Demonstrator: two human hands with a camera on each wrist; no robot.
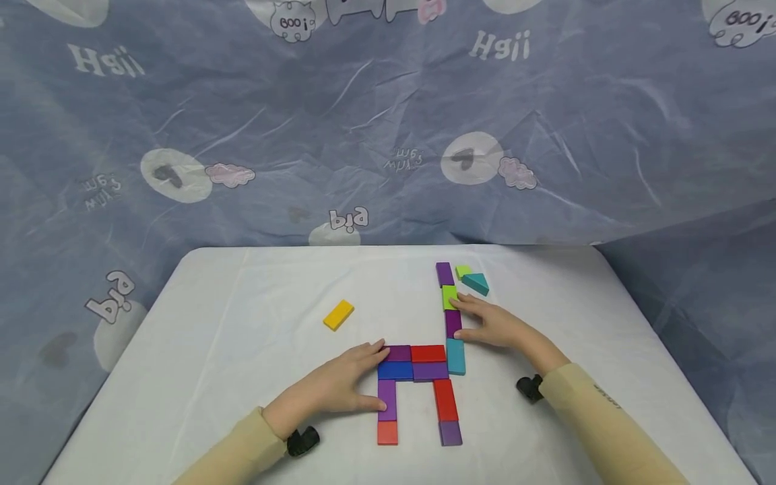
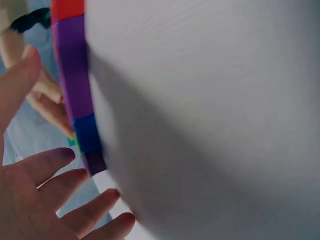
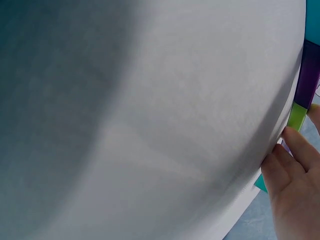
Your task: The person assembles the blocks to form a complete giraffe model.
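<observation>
Flat coloured blocks form a four-legged figure on the white table. My left hand [image 1: 336,380] lies along its left side, fingers spread and fairly straight. Its fingertips are at the upper purple block [image 1: 398,353] and its thumb at the purple leg block [image 1: 386,399]. Beside the upright column on the right is my right hand [image 1: 494,323]. Its forefinger touches the lime block [image 1: 448,297], and its thumb is by the dark purple block [image 1: 453,325]. A teal block [image 1: 456,357] forms the column's base. Both wrist views show extended fingers beside block edges.
A yellow block [image 1: 338,314] lies apart, left of the column. Near the column's top are a teal triangle [image 1: 477,283] and a small lime block [image 1: 463,271]. Patterned grey-blue cloth [image 1: 364,121] hangs behind the white table [image 1: 254,303].
</observation>
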